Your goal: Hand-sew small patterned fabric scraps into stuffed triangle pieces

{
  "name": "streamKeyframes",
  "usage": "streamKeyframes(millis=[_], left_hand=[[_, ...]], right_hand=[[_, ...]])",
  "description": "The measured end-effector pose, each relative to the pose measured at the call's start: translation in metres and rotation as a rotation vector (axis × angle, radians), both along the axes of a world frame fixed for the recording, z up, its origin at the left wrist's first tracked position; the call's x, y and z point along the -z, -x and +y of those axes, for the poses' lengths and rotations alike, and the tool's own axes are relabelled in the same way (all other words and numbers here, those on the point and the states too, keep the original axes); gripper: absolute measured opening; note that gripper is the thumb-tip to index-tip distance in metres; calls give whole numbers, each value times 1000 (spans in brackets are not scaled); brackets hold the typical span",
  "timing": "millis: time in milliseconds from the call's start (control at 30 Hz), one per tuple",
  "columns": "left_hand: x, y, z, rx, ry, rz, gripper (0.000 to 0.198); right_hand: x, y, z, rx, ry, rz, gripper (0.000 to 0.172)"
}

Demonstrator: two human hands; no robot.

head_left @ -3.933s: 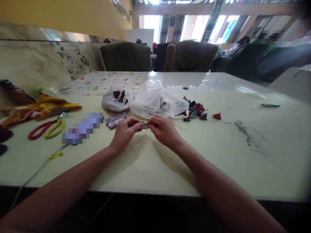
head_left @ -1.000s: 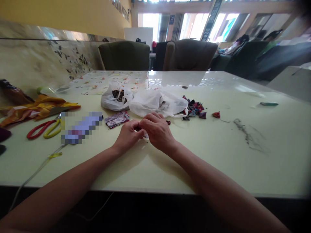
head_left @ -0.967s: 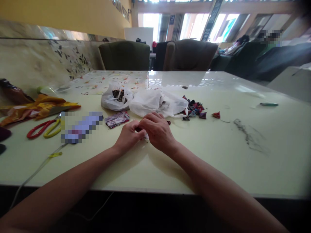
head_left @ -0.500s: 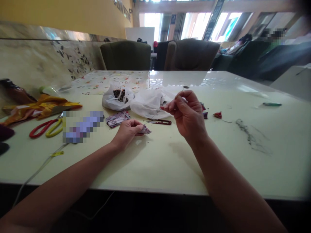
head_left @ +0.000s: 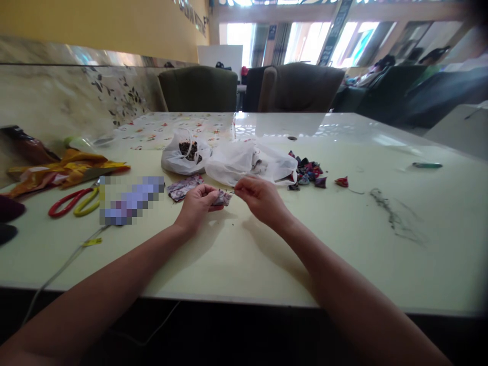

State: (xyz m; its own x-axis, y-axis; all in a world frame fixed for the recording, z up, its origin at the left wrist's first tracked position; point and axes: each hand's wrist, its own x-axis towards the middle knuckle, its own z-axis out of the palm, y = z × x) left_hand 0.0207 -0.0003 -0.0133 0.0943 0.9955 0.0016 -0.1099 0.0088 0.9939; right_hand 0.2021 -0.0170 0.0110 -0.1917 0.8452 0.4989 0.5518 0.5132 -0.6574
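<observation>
My left hand (head_left: 198, 204) pinches a small patterned fabric piece (head_left: 224, 198) between thumb and fingers, just above the table. Close on its right, my right hand (head_left: 261, 197) is closed, fingertips pinching a thin dark sewing needle (head_left: 232, 192) that points at the fabric; its thread is too fine to follow. More of the same patterned cloth (head_left: 185, 188) lies folded behind my left hand. The thread snips seen before are hidden behind my hands.
Behind my hands stand a white plastic bag (head_left: 183, 155) of dark filling and another white bag (head_left: 236, 162). Small sewn fabric pouches (head_left: 308, 170) are heaped to the right, near tangled thread (head_left: 392, 213). Red-and-yellow-handled scissors (head_left: 72, 202) and orange cloth (head_left: 72, 166) lie left.
My right hand has come down and left from its raised position to beside the fabric. My left hand keeps hold of the fabric, which is turned slightly. The heaped pouches are now uncovered.
</observation>
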Motion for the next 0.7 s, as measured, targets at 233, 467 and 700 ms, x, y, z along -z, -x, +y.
streamKeyframes(millis=[233,467,700], left_hand=[[-2,-2,-2,-30,48,-82,18],[-5,-3,-4,-29,73,-129,17],[-3,-3,-2,-21,85,-135,17]], right_hand=[[12,12,-1,-11,145,-105,11],[13,13,-2,-16,150,-144,11],[13,11,0,32,128,-184,10]])
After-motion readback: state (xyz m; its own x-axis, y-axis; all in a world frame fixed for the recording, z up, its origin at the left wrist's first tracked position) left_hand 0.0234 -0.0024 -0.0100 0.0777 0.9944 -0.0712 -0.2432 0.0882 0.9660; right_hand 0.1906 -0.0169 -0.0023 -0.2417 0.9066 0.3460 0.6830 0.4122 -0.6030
